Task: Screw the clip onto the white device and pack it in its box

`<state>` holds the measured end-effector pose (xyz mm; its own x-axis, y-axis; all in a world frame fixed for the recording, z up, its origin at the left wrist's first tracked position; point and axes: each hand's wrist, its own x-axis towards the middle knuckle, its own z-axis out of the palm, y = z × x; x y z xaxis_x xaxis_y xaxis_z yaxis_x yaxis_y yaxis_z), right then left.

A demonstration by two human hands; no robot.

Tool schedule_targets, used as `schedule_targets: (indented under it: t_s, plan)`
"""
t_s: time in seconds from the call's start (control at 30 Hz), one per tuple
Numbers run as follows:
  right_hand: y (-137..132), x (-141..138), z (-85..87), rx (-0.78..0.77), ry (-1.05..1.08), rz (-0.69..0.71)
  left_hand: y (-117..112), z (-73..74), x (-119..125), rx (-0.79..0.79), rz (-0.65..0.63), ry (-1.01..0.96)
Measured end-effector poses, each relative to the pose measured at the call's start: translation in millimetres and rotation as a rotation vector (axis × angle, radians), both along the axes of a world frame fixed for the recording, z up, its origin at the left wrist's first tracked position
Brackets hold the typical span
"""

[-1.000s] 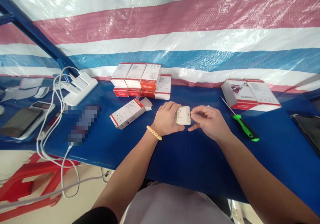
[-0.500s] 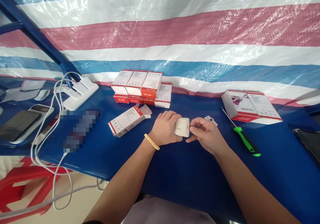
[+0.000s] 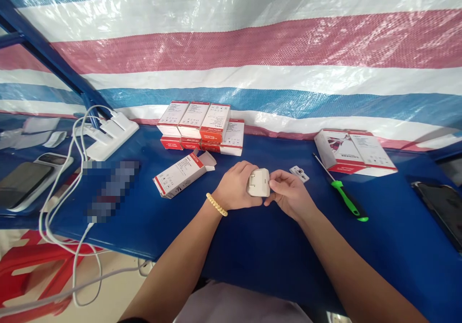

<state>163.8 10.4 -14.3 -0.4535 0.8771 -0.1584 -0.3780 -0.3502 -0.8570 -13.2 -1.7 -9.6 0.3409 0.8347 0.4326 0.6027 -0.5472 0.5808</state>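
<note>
1. One white plastic unit (image 3: 258, 183), small and squarish with a slotted face, held just above the blue counter (image 3: 252, 246), near its middle.
2. Left hand (image 3: 236, 187): fingers curled around the unit's left side, closed on it.
3. Right hand (image 3: 288, 194): thumb and fingertips pinching the unit's right edge, closed on it.
4. Handling, by judgement: light, rigid, smooth-shelled and a little slippery; likely sturdy, though thin tabs or clips could snap. Best gripped on opposite flat sides, clear of the slotted face.
5. Nearby: one small white plate (image 3: 299, 173) lying just beyond the right hand; one green-handled screwdriver (image 3: 341, 195) to its right; one open box (image 3: 182, 174) to the left; stacked boxes (image 3: 202, 126) behind.
</note>
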Motion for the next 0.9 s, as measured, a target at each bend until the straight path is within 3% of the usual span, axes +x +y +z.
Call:
schedule_targets:
  t_s: [0.33, 0.47, 0.57, 0.67, 0.7, 0.77, 0.83, 0.9]
  plan:
    - [-3.7, -10.1, -0.9, -0.002, 0.004, -0.133, -1.3, -0.9, 10.3, -0.113, 0.002, -0.246]
    - [-2.1, -7.1, 4.0, 0.077, -0.078, -0.194, -2.0, 2.0, 13.1, -0.225, 0.050, -0.334]
    - [6.3, 19.6, 15.1, 0.281, -0.413, -0.344, -1.0, 2.3, 9.1, -0.285, 0.124, -0.367]
    - [19.9, 68.2, 25.9, 0.461, -1.097, -0.588, 1.3, 0.0, 0.6, -0.241, 0.162, -0.366]
    - [24.3, 85.4, 27.5, 0.419, -1.315, -0.574, 2.1, -0.9, -2.2, -0.219, 0.167, -0.361]
    - [31.4, 114.9, 26.6, 0.236, -1.629, -0.363, 3.3, -1.8, -6.3, -0.186, 0.181, -0.346]
    - [35.3, 133.9, 21.2, 0.147, -1.740, -0.170, 3.7, -1.2, -8.1, -0.177, 0.200, -0.318]
    - [36.6, 143.6, 14.7, 0.117, -1.781, -0.119, 3.7, 0.3, -8.2, -0.179, 0.219, -0.283]
